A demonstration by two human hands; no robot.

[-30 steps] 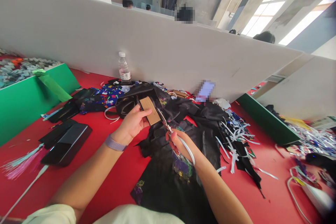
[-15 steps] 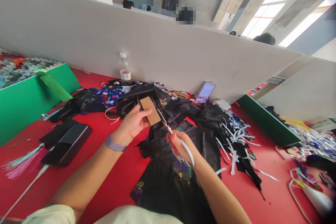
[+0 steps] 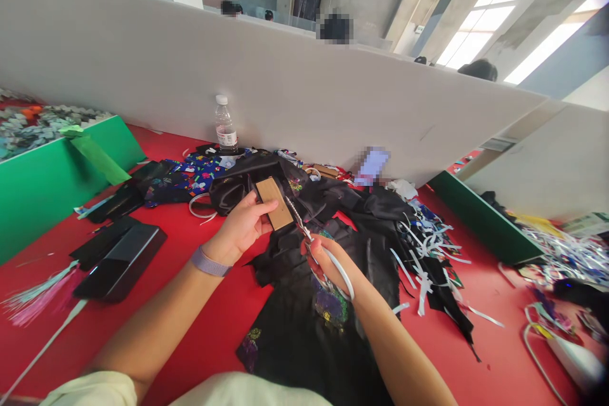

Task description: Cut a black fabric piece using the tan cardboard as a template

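My left hand grips a tan rectangular piece of cardboard, thumb on its face, with dark material showing along its edge. A pair of scissors is in my right hand, its blades pointing up and left beside the cardboard's right edge. Whether the blades touch that edge, I cannot tell. A white ring-shaped band lies along my right hand, possibly the scissors' handle. Beneath both hands spreads black fabric with shiny purple and gold patterned patches.
A plastic bottle stands by the grey partition. Blue patterned cloth lies left of it. A black device with a white cable rests at left. White strips are strewn at right. Green boards flank the red table.
My left hand and the cardboard have shifted slightly right and down, towards the scissors. My right hand stays almost in place.
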